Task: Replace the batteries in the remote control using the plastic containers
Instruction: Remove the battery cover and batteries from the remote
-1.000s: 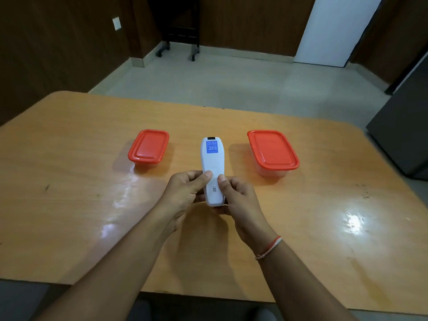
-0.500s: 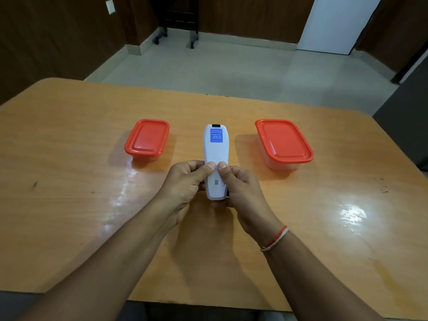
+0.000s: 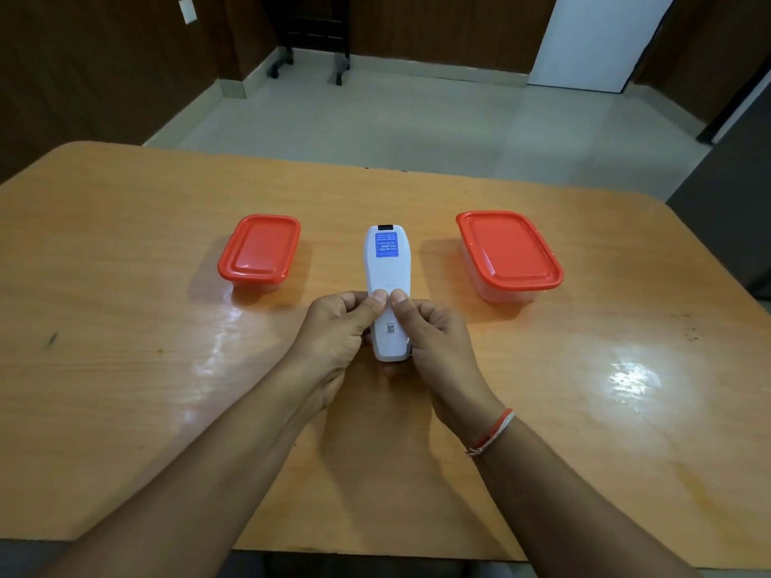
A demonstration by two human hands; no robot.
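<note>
Between both hands, left (image 3: 338, 327) and right (image 3: 434, 331), each grip holds the white remote (image 3: 388, 281); thumbs pressing its back.

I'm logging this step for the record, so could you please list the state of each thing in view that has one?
remote control: back side up, battery cover shut, held in both hands.
left hand: gripping the remote, thumb on its back.
right hand: gripping the remote, thumb on its back.
small container: lid on, resting on the table.
large container: lid on, resting on the table.
</note>
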